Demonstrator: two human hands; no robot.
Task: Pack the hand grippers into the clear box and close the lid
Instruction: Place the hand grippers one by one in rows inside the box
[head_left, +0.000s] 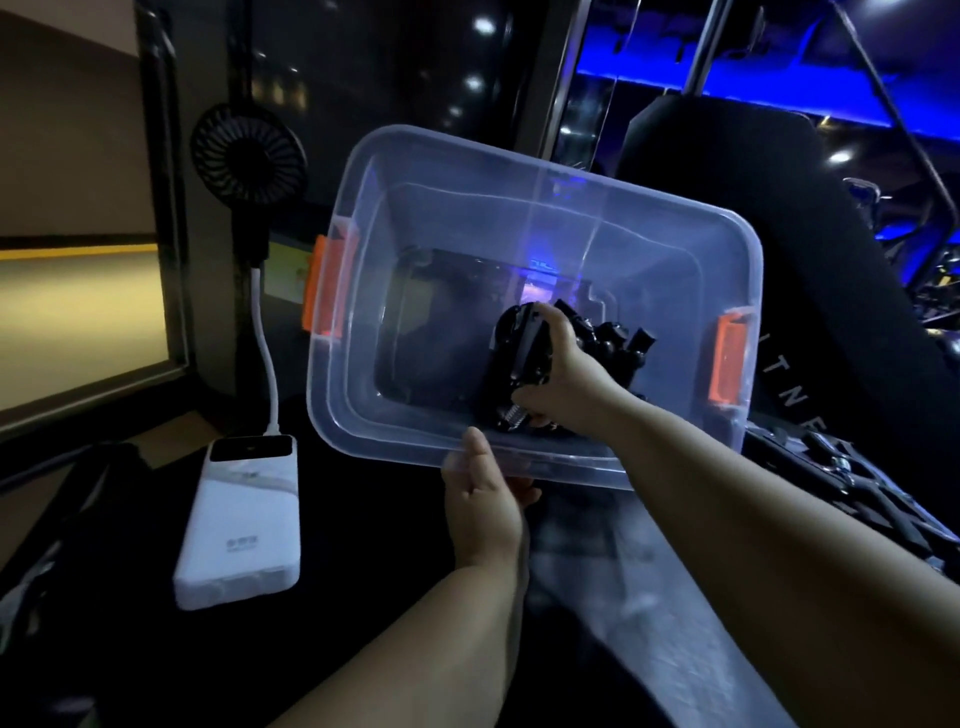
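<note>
- The box (467, 218) is held tilted at its near rim by the left hand (485, 499), with the thumb on top and the fingers (524, 491) curled beneath.
- A black gripper (522, 348) is grasped by the right hand (563, 382) inside the box, near the bottom.
- More grippers (618, 345) are seen just beside it, towards the right end.
- A white power bank (241, 525) is laid on the dark surface (363, 519) to the left and is cabled to a fan (248, 153).

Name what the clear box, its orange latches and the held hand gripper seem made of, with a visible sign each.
Clear box: translucent, frosted plastic, probably; dark shapes show through its walls. Orange latches: opaque plastic, likely; solid colour. Hand gripper in the right hand: black hard plastic, seemingly, with a shiny coiled spring, perhaps metal.
</note>
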